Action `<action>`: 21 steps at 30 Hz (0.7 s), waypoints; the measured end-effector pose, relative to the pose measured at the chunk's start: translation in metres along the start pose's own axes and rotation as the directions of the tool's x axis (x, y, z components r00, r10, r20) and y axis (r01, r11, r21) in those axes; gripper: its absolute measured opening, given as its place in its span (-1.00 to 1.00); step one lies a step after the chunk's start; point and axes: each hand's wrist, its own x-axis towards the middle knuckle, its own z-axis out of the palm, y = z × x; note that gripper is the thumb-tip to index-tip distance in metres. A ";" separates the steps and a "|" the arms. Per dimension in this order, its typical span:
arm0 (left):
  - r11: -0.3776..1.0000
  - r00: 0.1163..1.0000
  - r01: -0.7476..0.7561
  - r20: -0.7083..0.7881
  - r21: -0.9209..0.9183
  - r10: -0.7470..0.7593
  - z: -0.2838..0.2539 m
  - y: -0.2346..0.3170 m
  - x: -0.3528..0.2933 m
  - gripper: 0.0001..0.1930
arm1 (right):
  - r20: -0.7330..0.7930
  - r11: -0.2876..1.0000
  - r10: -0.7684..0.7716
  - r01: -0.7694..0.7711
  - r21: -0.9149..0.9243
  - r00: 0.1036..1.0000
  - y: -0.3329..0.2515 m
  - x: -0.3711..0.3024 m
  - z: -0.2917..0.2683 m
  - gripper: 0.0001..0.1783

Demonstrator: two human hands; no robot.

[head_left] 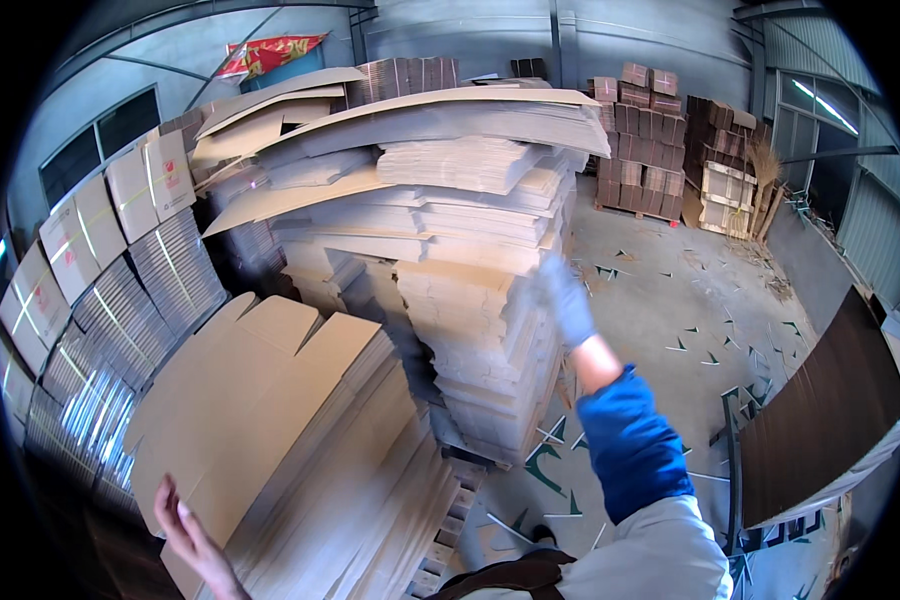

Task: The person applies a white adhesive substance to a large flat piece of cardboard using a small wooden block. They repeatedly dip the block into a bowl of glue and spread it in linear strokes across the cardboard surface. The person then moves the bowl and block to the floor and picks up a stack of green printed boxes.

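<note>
My left hand is bare, its fingers stretched out beside the left edge of a stack of flat brown cardboard box blanks. Whether it touches the top blank I cannot tell. Ahead, my right arm in a blue sleeve reaches out, and my right hand, in a grey-blue glove, is smeared by motion. It is at the right side of a taller pile of layered cardboard sheets, and its fingers cannot be made out.
Strapped bundles of flattened boxes line the left. Brown carton stacks stand on a pallet at the back wall. Green and white scraps litter the concrete floor. A large dark brown panel is at right.
</note>
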 end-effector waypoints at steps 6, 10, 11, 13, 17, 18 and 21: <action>0.899 0.988 0.011 0.143 -0.439 0.058 0.206 0.106 0.093 -0.51 | -0.075 0.816 0.105 -0.043 0.576 0.992 -0.114 0.127 -0.136 0.25; 0.914 0.986 -0.108 0.075 -0.391 0.149 0.344 0.156 0.198 -0.43 | 0.057 0.861 0.104 -0.119 0.494 0.993 -0.127 0.199 -0.173 0.25; 0.890 0.993 -0.072 0.051 -0.451 0.107 0.378 0.167 0.222 -0.41 | 0.098 0.874 0.080 -0.117 0.471 0.992 -0.126 0.217 -0.184 0.23; 0.904 0.984 -0.178 -0.057 -0.389 0.170 0.426 0.163 0.277 -0.39 | 0.097 0.851 0.143 -0.172 0.496 0.985 -0.140 0.226 -0.169 -0.06; 0.912 0.938 -0.325 -0.204 -0.249 0.279 0.502 0.151 0.349 -0.45 | 0.112 0.860 0.048 -0.098 0.501 0.993 -0.139 0.237 -0.153 -0.28; 0.924 0.937 -0.325 -0.202 -0.201 0.286 0.514 0.149 0.360 -0.46 | 0.104 0.862 0.007 -0.059 0.504 0.995 -0.139 0.237 -0.146 -0.29; 0.939 0.957 -0.288 -0.100 -0.190 0.273 0.556 0.153 0.376 -0.45 | 0.041 0.843 0.061 -0.074 0.533 0.997 -0.144 0.236 -0.143 -0.36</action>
